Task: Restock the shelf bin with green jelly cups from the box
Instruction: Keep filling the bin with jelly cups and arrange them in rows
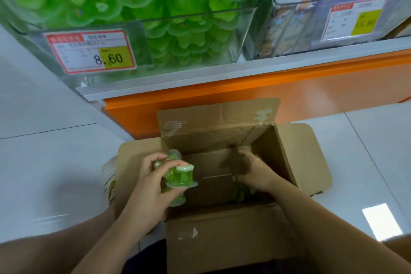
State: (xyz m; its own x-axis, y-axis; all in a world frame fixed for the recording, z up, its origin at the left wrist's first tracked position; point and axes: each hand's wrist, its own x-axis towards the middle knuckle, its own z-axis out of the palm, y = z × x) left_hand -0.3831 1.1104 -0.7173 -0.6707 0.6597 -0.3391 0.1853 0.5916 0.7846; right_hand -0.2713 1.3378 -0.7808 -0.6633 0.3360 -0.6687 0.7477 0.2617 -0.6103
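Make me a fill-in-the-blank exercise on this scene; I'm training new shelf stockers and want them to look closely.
1. The left hand holds jelly cups coloured ____.
2. The right hand reaches into the open cardboard ____.
3. The price tag on the shelf bin of jelly cups reads ____.
4. The panel under the shelf is coloured ____.
Missing words: green; box; 8.60; orange.

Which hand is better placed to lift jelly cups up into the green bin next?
Left. The left hand grips a cluster of green jelly cups over the left side of the box, below the bin. The right hand is down inside the box, no cup visible in it.
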